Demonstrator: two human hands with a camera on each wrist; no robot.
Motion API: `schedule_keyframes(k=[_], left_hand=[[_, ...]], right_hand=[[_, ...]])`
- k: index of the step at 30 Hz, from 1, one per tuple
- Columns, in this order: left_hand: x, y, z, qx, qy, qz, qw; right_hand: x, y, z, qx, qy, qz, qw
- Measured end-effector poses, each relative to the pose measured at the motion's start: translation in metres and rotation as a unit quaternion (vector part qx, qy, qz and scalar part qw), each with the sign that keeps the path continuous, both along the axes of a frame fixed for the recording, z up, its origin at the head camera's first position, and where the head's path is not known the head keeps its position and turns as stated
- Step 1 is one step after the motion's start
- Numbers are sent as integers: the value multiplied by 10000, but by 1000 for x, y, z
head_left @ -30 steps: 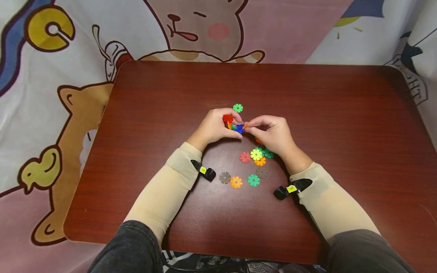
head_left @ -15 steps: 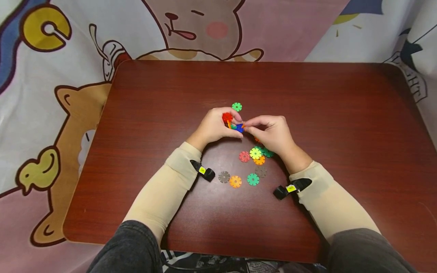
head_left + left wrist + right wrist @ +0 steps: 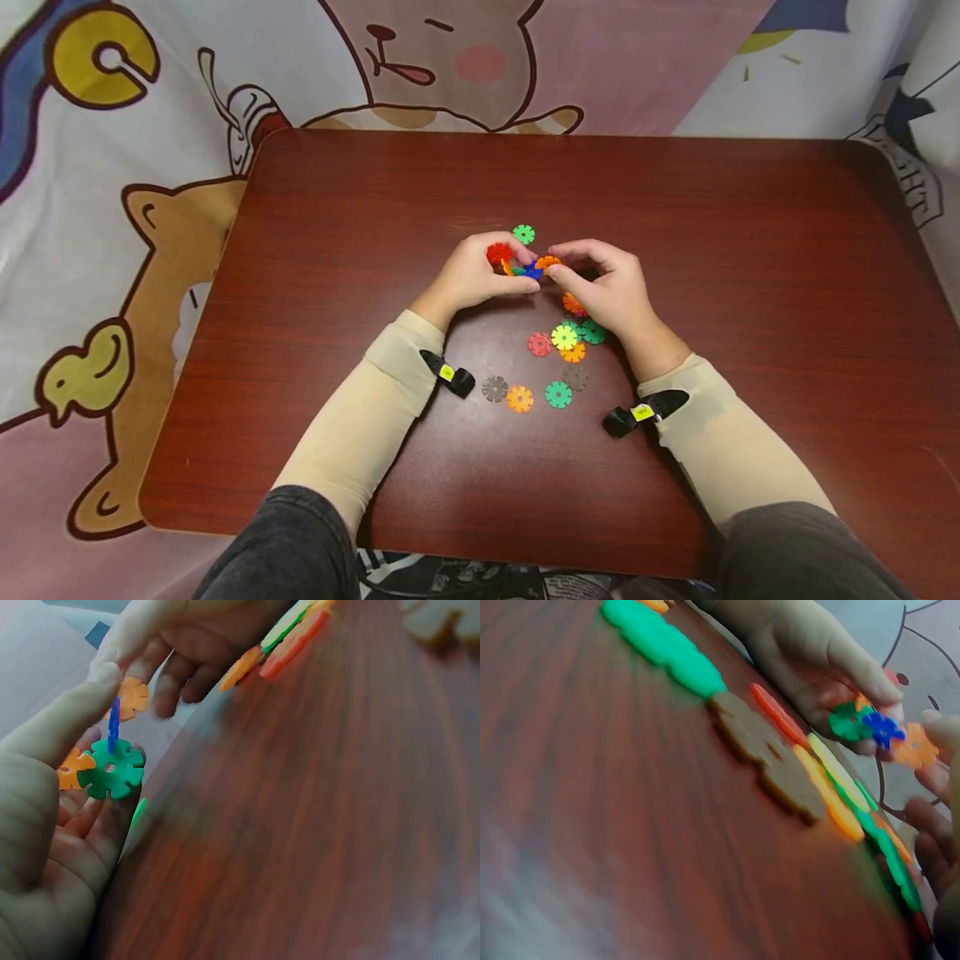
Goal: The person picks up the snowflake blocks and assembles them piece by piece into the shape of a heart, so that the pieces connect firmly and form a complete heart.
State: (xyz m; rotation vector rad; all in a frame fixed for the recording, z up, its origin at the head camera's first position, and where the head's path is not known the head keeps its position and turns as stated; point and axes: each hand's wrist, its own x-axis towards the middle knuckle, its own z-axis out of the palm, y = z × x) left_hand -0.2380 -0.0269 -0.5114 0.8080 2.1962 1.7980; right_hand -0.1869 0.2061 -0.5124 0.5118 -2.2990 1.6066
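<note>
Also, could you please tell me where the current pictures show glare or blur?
Head view: fairly clear, with soft pale glare on the table; left wrist view: the held green disc looks clearer, the brown disc in the upper right corner blurred; right wrist view: pale sheen at lower left, table discs soft-edged.

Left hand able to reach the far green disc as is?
Probably, once freed: the light green disc lies just past the left hand, nothing covering it, but that hand holds linked discs.
</note>
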Motion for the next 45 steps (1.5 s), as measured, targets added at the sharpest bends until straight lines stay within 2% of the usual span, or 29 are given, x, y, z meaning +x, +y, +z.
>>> schedule_keyframes(k=[3,6,8,12,15,18,20,23,27,35,41,45], left_hand=[[-1,0,0,246,-234,128,9993],[-2,-2,0,444,-415,312,9977],[-3,-3,-1,555,-412,418,9967],[-6,-4,-3,858,-504,492,9938],[-6,-4,-3,1046,-650,578,9907],[-5,-4,-3,1017,-549,815,9899],[-4,-4,-4,861,-359,884,9917],[-2,-3,-4,361,152,943,9948],[1,-1,-4,-90,687,942,9931],[2,-1,-6,-369,1238,839,9881],[-1,-4,-5,-593,2062,917,9724],[-1,-5,-3,-792,2342,725,9662]], right_hand=[[-3,9,1,1043,266,-393,9934],[-5,16,2,2166,154,-622,9741],[-5,19,4,2687,-103,-576,9615],[-6,22,10,3143,-492,-182,9479],[-8,22,12,3445,-533,133,9372],[-9,25,15,3530,-597,460,9326],[-9,28,16,3468,-625,698,9332],[-11,36,17,3260,-618,1041,9376],[-13,43,16,3046,-550,1254,9426],[-12,43,9,2687,-389,955,9577],[-11,43,7,2418,-641,579,9665],[-11,43,4,2318,-623,447,9697]])
